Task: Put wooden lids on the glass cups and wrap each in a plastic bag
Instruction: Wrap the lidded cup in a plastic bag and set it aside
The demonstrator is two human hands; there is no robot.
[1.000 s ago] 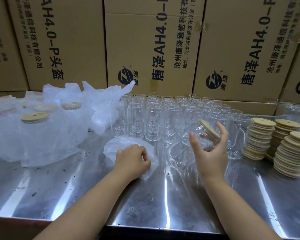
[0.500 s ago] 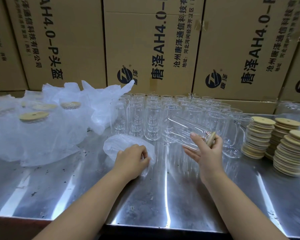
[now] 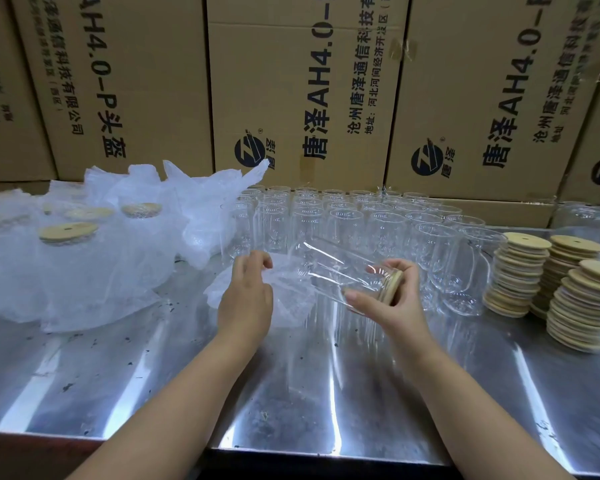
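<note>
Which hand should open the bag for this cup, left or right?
Left. The left hand pinches the bag, while the right hand is busy gripping the cup at its lid, with the base aimed toward the bag.

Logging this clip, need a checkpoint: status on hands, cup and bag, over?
Right hand grips glass cup, wooden lid on, base toward bag. Left hand on plastic bag, grip unclear. Cup not yet bagged. Nothing between them.
</note>
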